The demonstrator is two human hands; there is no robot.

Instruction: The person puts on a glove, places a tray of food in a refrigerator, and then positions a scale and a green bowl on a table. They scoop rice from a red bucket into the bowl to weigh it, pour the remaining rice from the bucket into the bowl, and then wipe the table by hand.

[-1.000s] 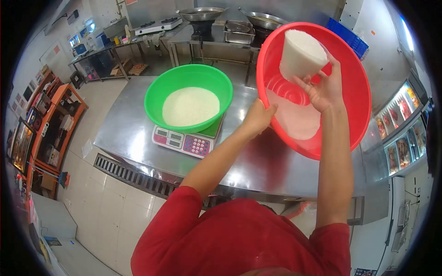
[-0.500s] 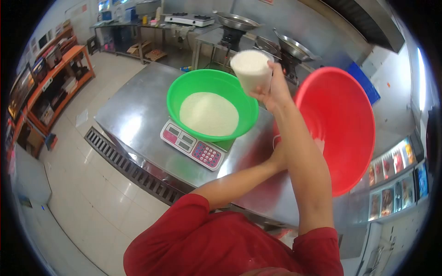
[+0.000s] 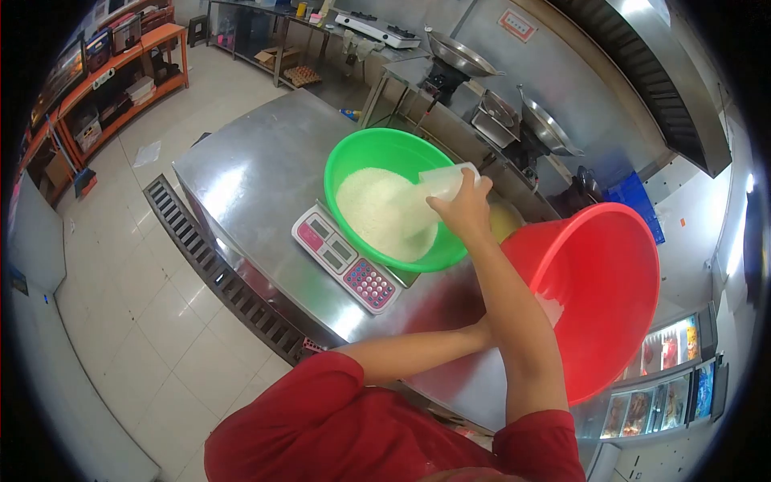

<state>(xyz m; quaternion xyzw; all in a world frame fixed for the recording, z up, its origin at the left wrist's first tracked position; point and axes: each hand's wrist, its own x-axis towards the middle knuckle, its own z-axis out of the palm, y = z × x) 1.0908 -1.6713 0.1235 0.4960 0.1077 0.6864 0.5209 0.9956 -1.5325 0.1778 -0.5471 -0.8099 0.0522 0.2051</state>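
My right hand [image 3: 464,210] grips a translucent plastic cup [image 3: 440,181] tipped over the green basin [image 3: 446,255]. White grains that look like rice [image 3: 373,201] pour from it onto the heap inside. Under the basin is a digital scale [image 3: 345,259] with a keypad and displays. A large red tub [image 3: 614,305] leans on its side at the right, its mouth towards me, with a pale patch [image 3: 550,309] inside. My left hand [image 3: 487,331] is by the tub's near side; my right forearm hides its fingers.
All this stands on a steel table [image 3: 249,153]. Behind it runs a counter with woks [image 3: 462,55] and a gas stove [image 3: 377,30]. A blue crate [image 3: 634,205] is beyond the tub. A floor drain grate [image 3: 217,273] lies along the table's left side.
My right hand has lowered the full upright cup and tipped it into the green basin, so the grains now pour out. The view has shifted. My left arm stays by the tub.
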